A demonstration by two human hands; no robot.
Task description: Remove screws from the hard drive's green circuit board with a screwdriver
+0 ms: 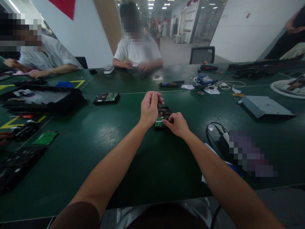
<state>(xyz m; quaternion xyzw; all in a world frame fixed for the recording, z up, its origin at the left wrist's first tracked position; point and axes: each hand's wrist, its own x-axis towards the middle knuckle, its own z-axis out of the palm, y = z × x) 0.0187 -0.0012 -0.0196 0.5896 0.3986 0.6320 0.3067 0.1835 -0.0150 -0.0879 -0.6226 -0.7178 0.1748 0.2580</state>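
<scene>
A hard drive (159,122) with a green circuit board and dark casing lies on the table in front of me, partly covered by my hands. My left hand (150,106) is over its left side, fingers curled in with the thumb pressed against them. Whatever that hand may be pinching is hidden from view. My right hand (177,124) grips the near right edge of the drive between thumb and fingers. Farther left, a second hard drive (106,98) with a green board lies by itself.
The green table (100,140) carries a black tray (45,97) and a loose circuit board (45,137) at left. A metal box (267,106), tangled cables (207,81) and a screwdriver-like tool (169,85) lie right and beyond. Two people sit opposite and left.
</scene>
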